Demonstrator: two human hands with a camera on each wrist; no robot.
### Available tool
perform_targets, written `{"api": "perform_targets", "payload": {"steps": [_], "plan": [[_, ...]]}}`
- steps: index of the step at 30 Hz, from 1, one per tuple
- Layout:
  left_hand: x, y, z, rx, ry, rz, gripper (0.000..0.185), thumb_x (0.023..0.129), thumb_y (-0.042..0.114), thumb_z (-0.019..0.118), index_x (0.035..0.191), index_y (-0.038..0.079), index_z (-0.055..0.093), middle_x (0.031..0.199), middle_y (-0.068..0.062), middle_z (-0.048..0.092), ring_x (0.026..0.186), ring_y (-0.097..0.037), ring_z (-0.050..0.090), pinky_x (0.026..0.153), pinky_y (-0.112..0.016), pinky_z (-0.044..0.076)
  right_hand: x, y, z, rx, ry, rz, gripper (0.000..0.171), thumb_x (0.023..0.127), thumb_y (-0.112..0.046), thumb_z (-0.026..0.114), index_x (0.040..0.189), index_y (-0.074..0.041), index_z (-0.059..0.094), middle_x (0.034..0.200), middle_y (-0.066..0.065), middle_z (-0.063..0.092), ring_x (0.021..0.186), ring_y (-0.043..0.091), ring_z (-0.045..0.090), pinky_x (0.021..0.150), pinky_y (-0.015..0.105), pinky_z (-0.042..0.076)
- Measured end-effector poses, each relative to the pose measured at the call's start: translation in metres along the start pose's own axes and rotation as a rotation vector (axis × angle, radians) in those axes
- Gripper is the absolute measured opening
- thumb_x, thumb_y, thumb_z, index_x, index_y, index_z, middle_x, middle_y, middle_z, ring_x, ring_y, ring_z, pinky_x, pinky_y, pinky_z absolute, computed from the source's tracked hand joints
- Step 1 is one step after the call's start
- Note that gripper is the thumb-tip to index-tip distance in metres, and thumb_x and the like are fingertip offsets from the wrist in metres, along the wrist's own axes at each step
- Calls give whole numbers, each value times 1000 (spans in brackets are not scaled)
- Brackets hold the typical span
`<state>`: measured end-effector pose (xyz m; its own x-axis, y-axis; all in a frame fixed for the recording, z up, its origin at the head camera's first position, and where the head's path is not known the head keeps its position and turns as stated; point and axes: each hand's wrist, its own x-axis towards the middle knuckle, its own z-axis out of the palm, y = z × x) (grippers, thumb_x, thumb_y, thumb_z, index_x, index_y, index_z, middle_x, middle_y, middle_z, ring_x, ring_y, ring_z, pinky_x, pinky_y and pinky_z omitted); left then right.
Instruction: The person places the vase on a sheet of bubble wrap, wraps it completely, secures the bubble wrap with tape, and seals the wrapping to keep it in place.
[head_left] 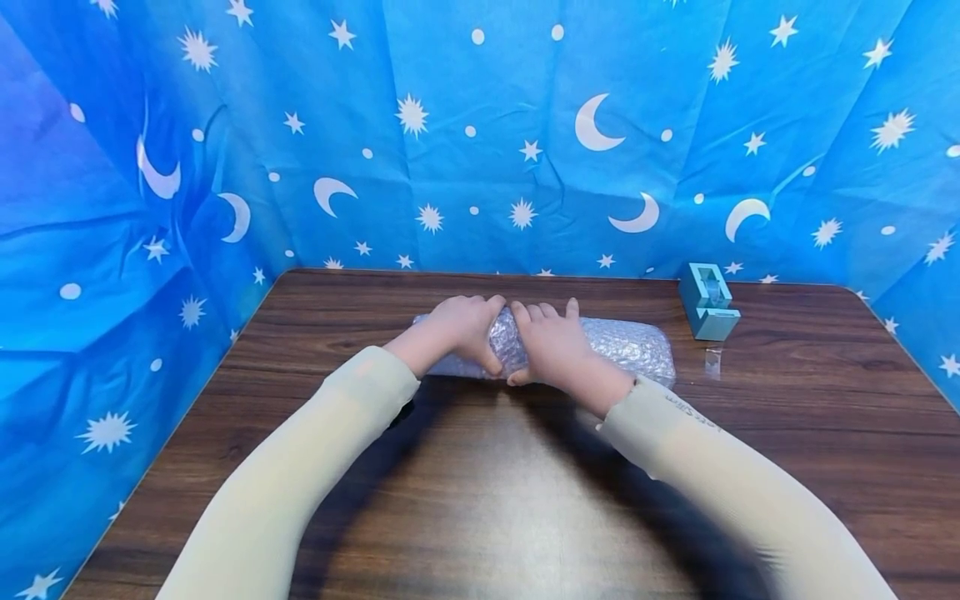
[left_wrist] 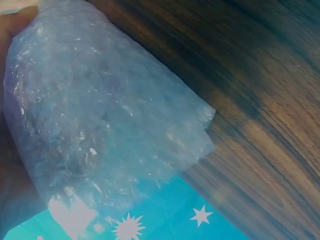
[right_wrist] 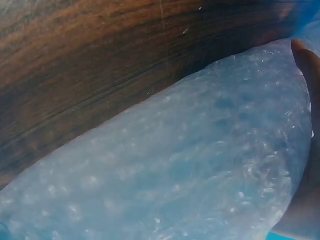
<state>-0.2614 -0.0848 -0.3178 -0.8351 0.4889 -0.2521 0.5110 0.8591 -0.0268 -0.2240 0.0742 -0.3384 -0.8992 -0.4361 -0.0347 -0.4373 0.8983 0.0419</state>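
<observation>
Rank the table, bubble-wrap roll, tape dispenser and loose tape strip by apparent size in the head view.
1. Table, largest by far.
2. Bubble-wrap roll, partly hidden by both hands.
3. Tape dispenser.
4. Tape strip, smallest.
All lie at similar depth, so the order looks safe.

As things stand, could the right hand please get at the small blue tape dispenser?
Probably yes: the right hand grips the bubble-wrapped roll, and bare wooden table separates it from the small blue tape dispenser.

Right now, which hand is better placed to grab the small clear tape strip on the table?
Right, probably. The right hand grips the bubble-wrap roll on the side nearer the small clear tape strip and the light blue tape dispenser. The left hand would have to cross over.
</observation>
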Motion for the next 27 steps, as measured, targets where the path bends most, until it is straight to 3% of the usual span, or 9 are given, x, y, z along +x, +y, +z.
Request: {"api": "perform_targets", "payload": {"steps": [6, 15, 27], "plan": [[5, 2, -4, -36, -59, -33, 106, 76, 50, 82, 157, 4, 32, 148, -18, 57, 134, -32, 59, 113, -47, 49, -7, 5, -1, -46, 4, -17, 106, 83, -62, 77, 159, -3, 32, 158, 19, 47, 147, 35, 45, 119, 72, 29], [9, -2, -9, -85, -119, -59, 109, 78, 49, 82, 160, 3, 27, 154, -18, 52, 140, -33, 54, 118, -47, 45, -17, 6, -1, -16, 19, -24, 104, 86, -56, 76, 161, -4, 26, 164, 19, 39, 151, 36, 40, 121, 71, 27], [19, -4, -17, -169, -227, -80, 112, 83, 45, 80, 164, 4, 14, 167, -16, 34, 152, -32, 40, 125, -45, 36, -20, 0, 1, -17, 32, -29, 106, 87, -54, 77, 162, -3, 22, 166, 19, 33, 154, 35, 35, 121, 68, 30]]}}
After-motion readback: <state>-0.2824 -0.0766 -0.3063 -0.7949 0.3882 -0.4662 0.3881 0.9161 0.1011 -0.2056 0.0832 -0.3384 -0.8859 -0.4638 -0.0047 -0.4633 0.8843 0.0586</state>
